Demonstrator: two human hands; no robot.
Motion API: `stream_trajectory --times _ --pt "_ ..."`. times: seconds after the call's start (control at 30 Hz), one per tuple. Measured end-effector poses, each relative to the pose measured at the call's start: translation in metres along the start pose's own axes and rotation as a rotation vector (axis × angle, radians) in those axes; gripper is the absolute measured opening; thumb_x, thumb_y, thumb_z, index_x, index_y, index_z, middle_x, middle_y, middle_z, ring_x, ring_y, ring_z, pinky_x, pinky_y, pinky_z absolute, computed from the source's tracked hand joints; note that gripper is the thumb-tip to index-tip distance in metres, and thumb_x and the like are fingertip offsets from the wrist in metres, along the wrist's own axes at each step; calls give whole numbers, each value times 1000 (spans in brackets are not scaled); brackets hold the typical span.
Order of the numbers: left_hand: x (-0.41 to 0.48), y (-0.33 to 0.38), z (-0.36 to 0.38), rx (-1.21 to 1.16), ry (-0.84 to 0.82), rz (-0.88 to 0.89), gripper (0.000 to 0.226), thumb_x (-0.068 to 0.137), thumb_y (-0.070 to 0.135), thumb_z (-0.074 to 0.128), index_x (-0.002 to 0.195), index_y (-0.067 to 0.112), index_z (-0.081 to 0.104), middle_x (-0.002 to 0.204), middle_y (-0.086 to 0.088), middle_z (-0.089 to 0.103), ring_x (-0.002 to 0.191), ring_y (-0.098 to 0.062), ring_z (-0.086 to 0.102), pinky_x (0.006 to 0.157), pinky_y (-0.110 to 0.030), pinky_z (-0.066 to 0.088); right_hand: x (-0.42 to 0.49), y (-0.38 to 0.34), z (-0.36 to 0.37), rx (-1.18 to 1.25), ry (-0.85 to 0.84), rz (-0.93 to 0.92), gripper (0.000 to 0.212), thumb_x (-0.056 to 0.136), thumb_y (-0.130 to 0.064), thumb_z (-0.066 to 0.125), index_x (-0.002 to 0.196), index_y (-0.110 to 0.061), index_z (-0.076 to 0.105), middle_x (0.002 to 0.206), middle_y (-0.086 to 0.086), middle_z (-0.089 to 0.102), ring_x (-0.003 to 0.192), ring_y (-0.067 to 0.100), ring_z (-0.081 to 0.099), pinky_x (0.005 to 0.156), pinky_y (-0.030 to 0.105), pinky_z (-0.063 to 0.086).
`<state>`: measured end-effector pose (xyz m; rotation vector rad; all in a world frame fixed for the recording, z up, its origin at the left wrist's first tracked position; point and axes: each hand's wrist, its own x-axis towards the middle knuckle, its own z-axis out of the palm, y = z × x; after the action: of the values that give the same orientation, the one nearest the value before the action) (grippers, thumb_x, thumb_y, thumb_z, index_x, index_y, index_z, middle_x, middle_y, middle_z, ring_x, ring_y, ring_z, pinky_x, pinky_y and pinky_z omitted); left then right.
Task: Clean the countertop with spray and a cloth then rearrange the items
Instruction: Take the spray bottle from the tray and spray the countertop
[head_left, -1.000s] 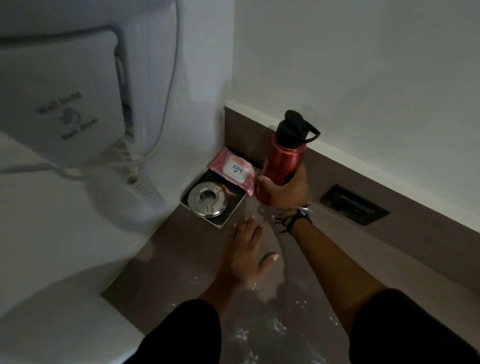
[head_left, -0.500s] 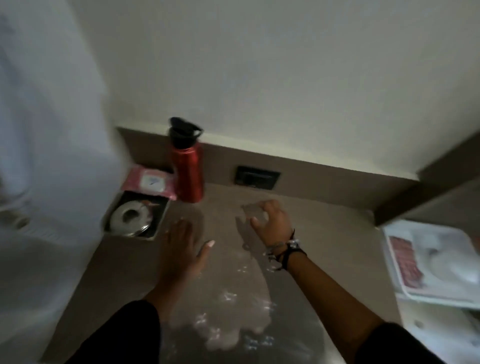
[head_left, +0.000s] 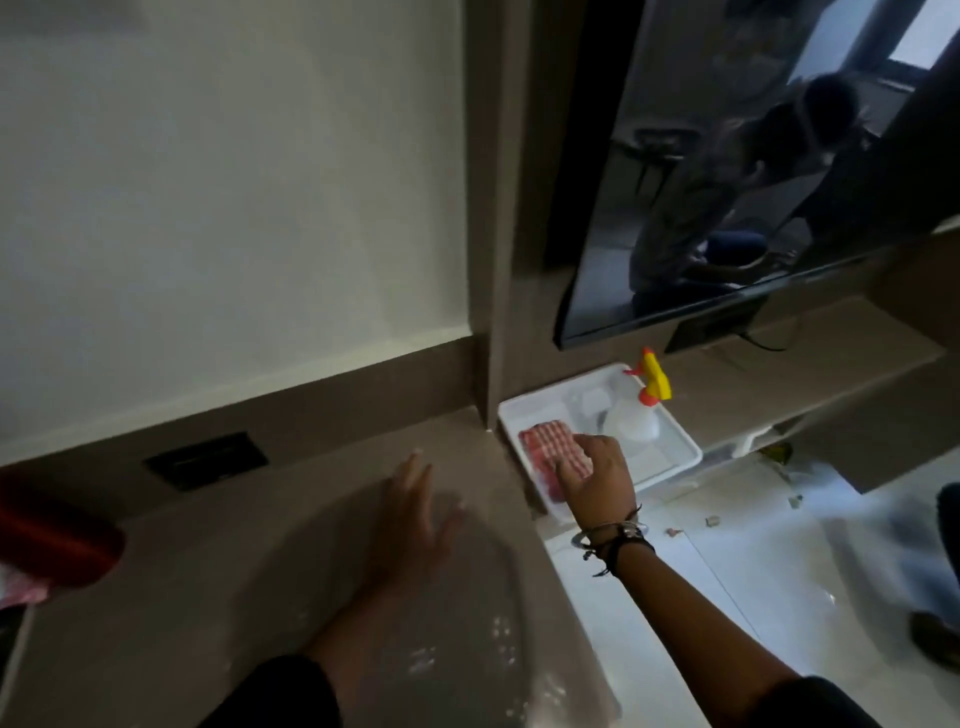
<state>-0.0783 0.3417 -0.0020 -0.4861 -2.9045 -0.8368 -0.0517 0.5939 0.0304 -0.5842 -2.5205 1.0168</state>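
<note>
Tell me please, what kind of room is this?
Probably a hotel or guest room, though I cannot be sure. A wall-mounted television hangs above a long built-in countertop, with a wall socket in the backsplash and a white tray holding a cloth and spray bottle.

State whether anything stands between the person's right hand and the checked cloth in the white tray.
Nothing visible does: the right hand already rests on the red-checked cloth in the white tray. The spray bottle lies beside it, clear.
</note>
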Motion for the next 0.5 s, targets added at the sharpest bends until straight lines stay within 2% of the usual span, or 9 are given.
stream_trajectory --times 0.1,0.2,0.3,0.43,0.5 --pt "42 86 46 -23 -50 100 76 92 70 34 143 14 47 158 -12 38 145 -31 36 120 -46 31 39 43 -22 19 39 117 54 81 -34 73 126 -8 56 123 12 57 111 28 56 91 38 49" --pt "74 147 84 -20 -100 72 73 91 64 40 145 15 43 161 -10 33 148 -29 31 122 -45 26 77 87 -34 27 37 232 73 75 -50 75 131 -9 49 126 12 53 116 29 52 95 40 46" --pt "92 174 113 0 -121 54 75 90 61 43 143 8 48 158 -15 38 145 -31 37 121 -45 29 110 118 -35 43 21 272 83 66 -56 80 128 -10 48 123 13 53 113 31 52 92 42 47" --pt "107 182 144 7 -179 29 81 89 64 35 144 5 46 157 -18 37 147 -32 34 119 -53 29 150 141 -23 66 -100 279 105 65 -67 74 145 -14 30 146 12 39 129 29 44 100 43 45" --pt "109 178 153 19 -180 22 80 90 64 34 143 5 45 157 -18 38 146 -33 35 121 -51 26 169 145 -17 110 -128 221 98 68 -64 72 145 -19 32 145 9 42 127 27 47 99 40 44"
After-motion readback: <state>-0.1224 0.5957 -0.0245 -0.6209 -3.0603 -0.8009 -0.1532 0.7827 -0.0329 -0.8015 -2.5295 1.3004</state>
